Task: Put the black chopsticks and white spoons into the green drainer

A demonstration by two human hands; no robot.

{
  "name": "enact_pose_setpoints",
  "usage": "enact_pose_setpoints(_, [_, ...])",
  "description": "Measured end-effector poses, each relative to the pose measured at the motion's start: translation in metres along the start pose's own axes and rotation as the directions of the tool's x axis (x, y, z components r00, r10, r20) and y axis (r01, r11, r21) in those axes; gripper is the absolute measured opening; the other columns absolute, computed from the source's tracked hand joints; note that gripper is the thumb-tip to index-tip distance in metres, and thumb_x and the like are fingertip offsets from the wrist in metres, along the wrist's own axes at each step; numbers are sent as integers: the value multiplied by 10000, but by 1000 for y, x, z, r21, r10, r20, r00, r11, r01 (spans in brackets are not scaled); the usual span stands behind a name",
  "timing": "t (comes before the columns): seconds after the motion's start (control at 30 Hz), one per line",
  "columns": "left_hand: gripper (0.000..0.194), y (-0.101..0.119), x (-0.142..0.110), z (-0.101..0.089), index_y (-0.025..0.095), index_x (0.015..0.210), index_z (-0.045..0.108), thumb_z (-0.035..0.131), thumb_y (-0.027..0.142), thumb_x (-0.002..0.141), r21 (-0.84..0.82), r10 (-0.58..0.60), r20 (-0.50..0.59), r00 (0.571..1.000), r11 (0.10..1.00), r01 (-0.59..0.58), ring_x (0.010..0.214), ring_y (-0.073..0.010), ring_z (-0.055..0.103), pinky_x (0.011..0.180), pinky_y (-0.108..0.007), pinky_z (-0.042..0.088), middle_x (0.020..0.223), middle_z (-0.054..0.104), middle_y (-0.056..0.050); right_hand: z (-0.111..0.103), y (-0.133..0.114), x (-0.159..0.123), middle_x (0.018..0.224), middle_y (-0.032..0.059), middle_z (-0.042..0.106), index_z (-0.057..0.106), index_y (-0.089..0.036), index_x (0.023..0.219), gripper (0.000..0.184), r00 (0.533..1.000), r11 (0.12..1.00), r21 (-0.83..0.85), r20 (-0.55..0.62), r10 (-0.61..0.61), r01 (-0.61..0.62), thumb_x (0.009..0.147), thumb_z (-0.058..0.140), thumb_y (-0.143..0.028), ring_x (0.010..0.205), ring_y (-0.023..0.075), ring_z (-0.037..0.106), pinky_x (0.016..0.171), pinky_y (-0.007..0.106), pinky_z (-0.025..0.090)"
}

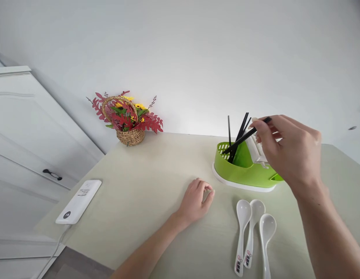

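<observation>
My right hand (290,147) pinches a black chopstick (246,136) near its upper end. The chopstick slants down to the left, its lower tip over the perforated end of a green utensil holder (244,174) on a white base. More black chopsticks (241,128) stand in that end, leaning different ways. A white part in the holder (257,149) is partly hidden behind my right hand. On the table, left of the holder's front, my left hand (197,199) rests half curled, with a gap between thumb and fingers and nothing in it.
Three white spoons, a left one (243,217), a middle one (257,213) and a right one (267,228), lie before the holder. A flower basket (130,137) stands against the wall. A white device (79,201) with a cable lies at the table's left edge, near a white cabinet (29,128).
</observation>
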State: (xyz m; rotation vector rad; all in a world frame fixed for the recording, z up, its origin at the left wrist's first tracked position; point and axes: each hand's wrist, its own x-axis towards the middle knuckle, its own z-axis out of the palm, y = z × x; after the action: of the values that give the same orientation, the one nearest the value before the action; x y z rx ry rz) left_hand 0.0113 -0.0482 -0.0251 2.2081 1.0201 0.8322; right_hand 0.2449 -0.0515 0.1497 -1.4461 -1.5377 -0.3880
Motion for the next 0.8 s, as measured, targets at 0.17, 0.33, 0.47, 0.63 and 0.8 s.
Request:
enact_pose_setpoints(0.17, [72, 0, 0, 0, 230, 1037, 593, 538, 275, 1028, 30, 30, -1, 1000, 999, -30, 1049, -225, 638, 988, -421, 505, 1087, 660, -72, 3, 1, 0, 739, 22, 711, 595, -235, 769, 288, 999, 1000, -16, -30, -14, 13, 1023, 554, -365, 632, 158, 645, 612, 290, 410])
enact_pose_setpoints(0.33, [61, 0, 1, 1, 228, 1020, 598, 546, 261, 1019, 54, 45, 3, 999, 997, -45, 1043, -225, 637, 983, -414, 501, 1079, 665, -68, 2, 0, 1, 680, -1, 673, 574, -238, 745, 278, 1000, 1000, -4, -26, 5, -5, 1006, 573, -336, 616, 154, 637, 632, 287, 418])
enact_pose_setpoints(0.47, [64, 0, 1, 1, 231, 1021, 603, 544, 258, 1019, 63, 49, 7, 999, 997, -49, 1050, -229, 637, 991, -423, 499, 1084, 666, -71, 2, 0, 1, 690, -4, 678, 564, -236, 739, 313, 999, 999, 15, 35, 32, -33, 1026, 568, -362, 636, 147, 643, 660, 282, 421])
enact_pose_setpoints(0.63, [65, 1, 1, 0, 235, 1020, 609, 547, 254, 1014, 70, 49, 9, 999, 996, -50, 1039, -233, 634, 981, -428, 502, 1080, 666, -71, 4, 2, 0, 670, 2, 674, 554, -240, 721, 336, 995, 998, 8, 79, 55, -56, 1026, 574, -379, 648, 164, 648, 661, 291, 406])
enact_pose_setpoints(0.8, [64, 0, 1, 1, 232, 1021, 605, 548, 260, 1016, 75, 46, 12, 999, 996, -47, 1040, -226, 633, 984, -417, 499, 1085, 661, -64, 12, 9, -1, 650, -8, 641, 538, -241, 687, 371, 986, 997, -22, 145, 82, -79, 1018, 576, -405, 565, 148, 528, 624, 297, 350])
